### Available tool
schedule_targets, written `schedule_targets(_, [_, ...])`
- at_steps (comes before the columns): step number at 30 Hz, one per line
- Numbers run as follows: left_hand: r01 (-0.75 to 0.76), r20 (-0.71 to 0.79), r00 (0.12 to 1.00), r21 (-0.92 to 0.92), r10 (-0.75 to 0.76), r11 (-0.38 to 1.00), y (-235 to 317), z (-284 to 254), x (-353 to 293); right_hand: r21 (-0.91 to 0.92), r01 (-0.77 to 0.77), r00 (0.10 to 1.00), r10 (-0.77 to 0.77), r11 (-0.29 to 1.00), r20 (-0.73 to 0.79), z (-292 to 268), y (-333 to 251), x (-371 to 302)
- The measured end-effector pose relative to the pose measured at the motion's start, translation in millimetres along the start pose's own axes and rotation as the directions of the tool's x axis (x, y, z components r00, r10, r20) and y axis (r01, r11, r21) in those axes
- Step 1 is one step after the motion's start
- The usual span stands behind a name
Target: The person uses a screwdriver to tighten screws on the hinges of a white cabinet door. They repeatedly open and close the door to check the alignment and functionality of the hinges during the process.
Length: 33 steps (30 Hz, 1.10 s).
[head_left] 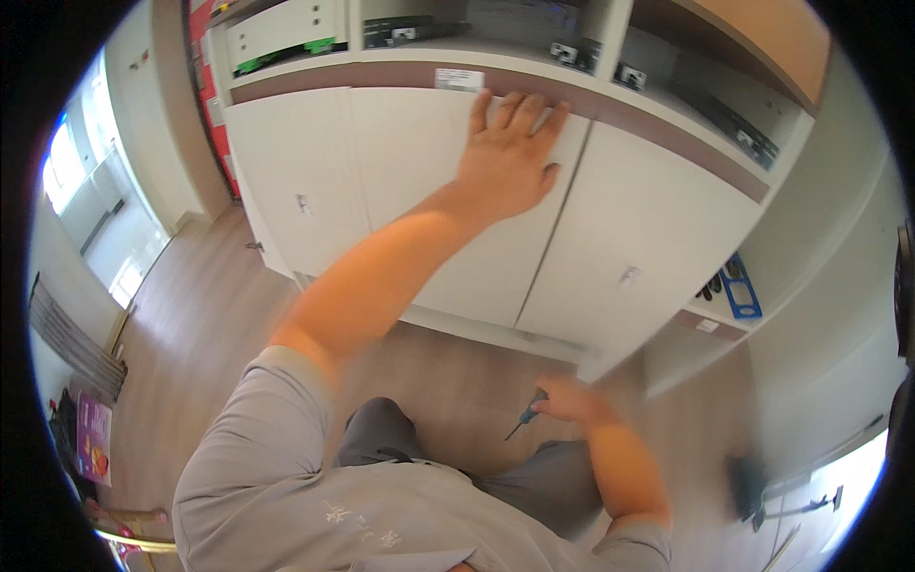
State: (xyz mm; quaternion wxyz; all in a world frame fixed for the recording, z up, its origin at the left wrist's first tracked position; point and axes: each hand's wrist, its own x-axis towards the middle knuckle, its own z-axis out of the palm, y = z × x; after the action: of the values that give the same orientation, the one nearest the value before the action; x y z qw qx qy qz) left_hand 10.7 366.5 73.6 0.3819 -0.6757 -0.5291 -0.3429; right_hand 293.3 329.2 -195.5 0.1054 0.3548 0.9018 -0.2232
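Observation:
My left hand [510, 157] reaches up to the cabinet. Its fingers are stretched and spread over the top edge of the middle white door [429, 172], touching the brown rail [381, 78] above it. That door stands between a left door [286, 181] and a right door [658, 219]. Low by my right knee, my right hand [567, 398] is closed on a screwdriver [527, 417] with a dark blue-green handle. The screwdriver's thin shaft points down and to the left, toward the floor.
Dark metal drawer runners [400, 31] lie in the open bays above the doors. A blue spirit level [741, 288] sits on a low shelf at right. At far left stand a purple box [93, 437] and a doorway [114, 229]. The floor [457, 367] is wood-look.

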Motion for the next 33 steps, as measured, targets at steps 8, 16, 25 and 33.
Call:
schedule_targets(8, [-0.038, -0.078, 0.997, -0.335, 0.013, 0.941, 1.2, -117.9, -49.4, 0.19, 0.126, 0.941, -0.056, 0.974, -0.335, -41.2, -8.4, 6.6])
schedule_targets(16, [0.472, 0.202, 0.815, -0.776, -0.544, 0.418, -40.5, -213.3, -203.6, 0.369, 0.663, 0.518, -0.042, 0.651, -0.855, -101.4, -51.4, 31.3])
schedule_targets(25, [0.597, 0.076, 0.716, -0.582, -0.694, 0.552, -56.5, -188.4, -300.0, 0.474, 0.795, 0.459, 0.134, 0.379, -0.878, -208.4, -138.2, 118.7])
schedule_targets(33, [0.542, 0.037, 0.687, -0.692, -0.726, 0.478, -68.8, -186.7, -305.4, 0.549, 0.755, 0.524, 0.173, 0.358, -0.834, -211.0, -158.6, 146.7])
